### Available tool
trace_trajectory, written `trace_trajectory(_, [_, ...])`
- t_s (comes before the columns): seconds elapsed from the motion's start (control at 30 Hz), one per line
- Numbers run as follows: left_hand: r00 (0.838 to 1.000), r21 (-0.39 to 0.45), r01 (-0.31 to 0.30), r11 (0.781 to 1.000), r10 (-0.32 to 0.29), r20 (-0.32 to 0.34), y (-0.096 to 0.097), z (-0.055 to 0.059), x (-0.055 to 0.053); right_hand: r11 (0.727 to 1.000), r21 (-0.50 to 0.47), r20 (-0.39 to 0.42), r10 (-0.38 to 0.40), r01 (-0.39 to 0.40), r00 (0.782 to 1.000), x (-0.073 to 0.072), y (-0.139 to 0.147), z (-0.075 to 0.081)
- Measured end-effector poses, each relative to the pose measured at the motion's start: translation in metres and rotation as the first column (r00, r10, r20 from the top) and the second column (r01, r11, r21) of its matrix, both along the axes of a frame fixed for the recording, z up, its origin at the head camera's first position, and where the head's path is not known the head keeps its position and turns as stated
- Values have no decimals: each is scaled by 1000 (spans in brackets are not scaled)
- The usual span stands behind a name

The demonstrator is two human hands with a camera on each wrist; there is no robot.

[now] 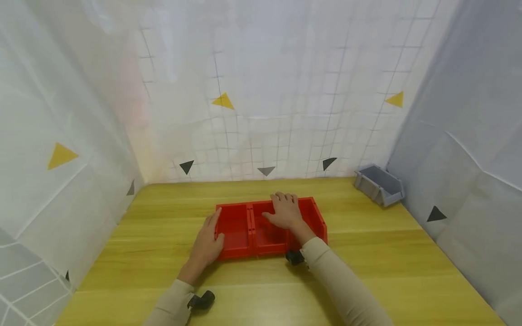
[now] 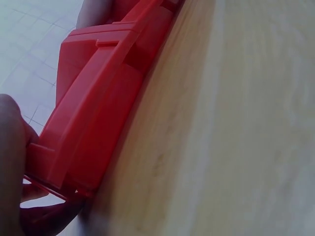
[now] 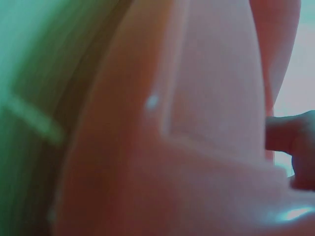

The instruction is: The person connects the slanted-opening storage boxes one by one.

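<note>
Three red plastic bins stand side by side in a row on the wooden table. My left hand [image 1: 207,242] grips the outer end of the left bin [image 1: 233,248], fingers along its side wall and thumb over the edge. That bin's red wall [image 2: 88,128] fills much of the left wrist view. My right hand [image 1: 287,213] reaches across the row, over the middle bin [image 1: 267,248] and the right bin [image 1: 321,222]. Its fingertips rest at the back rim, and its thumb [image 3: 283,135] spreads out over the middle bin. My right forearm hides part of the right bin.
A grey plastic bin [image 1: 369,192] stands at the back right of the wooden table [image 1: 171,217], near the side wall. White sheeting [image 1: 261,90] with yellow and black triangles encloses the back and both sides. A black wrist camera [image 1: 201,300] hangs beside the left sleeve.
</note>
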State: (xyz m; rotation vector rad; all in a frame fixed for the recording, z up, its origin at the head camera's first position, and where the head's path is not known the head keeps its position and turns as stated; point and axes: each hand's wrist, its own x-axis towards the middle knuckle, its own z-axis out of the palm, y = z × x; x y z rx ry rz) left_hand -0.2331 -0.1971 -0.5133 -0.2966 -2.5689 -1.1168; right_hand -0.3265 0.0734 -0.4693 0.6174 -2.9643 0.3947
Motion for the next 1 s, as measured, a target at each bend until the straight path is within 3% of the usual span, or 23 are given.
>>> trace_trajectory(0.3, [1000, -3, -1, 1000, 1, 14, -7, -1, -1, 1000, -26, 13, -2, 2, 1000, 3, -5, -1])
trace_trajectory(0.47, [999, -3, -29, 1000, 29, 25, -9, -4, 1, 990, -105, 31, 101, -97, 994, 1, 1, 2])
trace_trajectory(0.67, [999, 13, -44, 999, 44, 31, -7, -3, 4, 943, -284, 83, 205, -174, 975, -17, 33, 18])
trace_trajectory(0.83, [999, 12, -49, 999, 49, 19, -8, -1, 3, 955, -263, 8, 147, -140, 989, -43, 82, 29])
trace_trajectory(1.0, [999, 8, -30, 1000, 30, 11, -7, 0, 0, 980, -196, -69, 8, -21, 998, -64, 146, 28])
